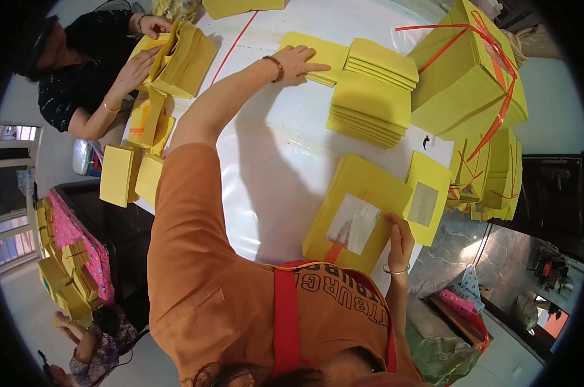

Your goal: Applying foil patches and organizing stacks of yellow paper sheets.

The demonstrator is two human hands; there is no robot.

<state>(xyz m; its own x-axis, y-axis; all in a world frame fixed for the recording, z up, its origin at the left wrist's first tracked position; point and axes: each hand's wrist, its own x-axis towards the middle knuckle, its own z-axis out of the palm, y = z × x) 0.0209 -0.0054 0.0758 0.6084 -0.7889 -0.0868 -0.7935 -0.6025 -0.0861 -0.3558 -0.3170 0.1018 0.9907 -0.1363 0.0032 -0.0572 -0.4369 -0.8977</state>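
Note:
My left arm stretches across the white table. My left hand lies with fingers spread on a low pile of flat yellow envelopes at the far side. Close to my body, my right hand is at the right edge of a yellow envelope stack, fingers bent together on that edge. A pale window-like patch and an orange strip show on its top piece. Beside it lies another yellow envelope with a grey patch. Two fanned envelope stacks lie beyond.
A tall yellow bundle tied with red ribbon stands at the far right, with more tied bundles below it. At left, a co-worker's hands hold yellow envelopes. Another person sits lower left near yellow stacks.

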